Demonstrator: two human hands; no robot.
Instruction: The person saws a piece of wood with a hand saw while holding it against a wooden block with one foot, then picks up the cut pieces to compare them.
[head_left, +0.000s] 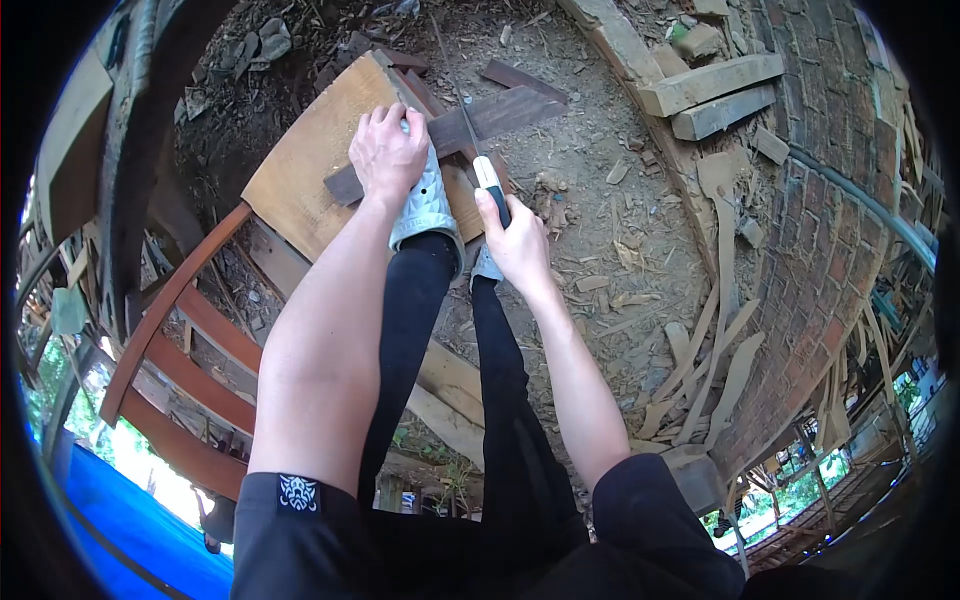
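My right hand (518,240) is wrapped round the white and black handle (490,178) of a handsaw. The saw's thin blade (457,90) points away from me and crosses a dark wooden plank (500,115). That plank lies across a light wooden seat board (320,140), and its right end sticks out past the board. My left foot, in a pale clog with holes (425,205), is on the plank. Beside the clog's toe, my left hand (388,155) presses down with curled fingers; what lies under them is hidden.
A reddish-brown slatted chair back (185,320) joins the seat board on the left. Wood offcuts (715,85) and thin curved strips (722,230) lie along a brick surface (815,260) on the right. Chips and shavings cover the dirt ground (610,270). A blue tarp (120,530) shows at lower left.
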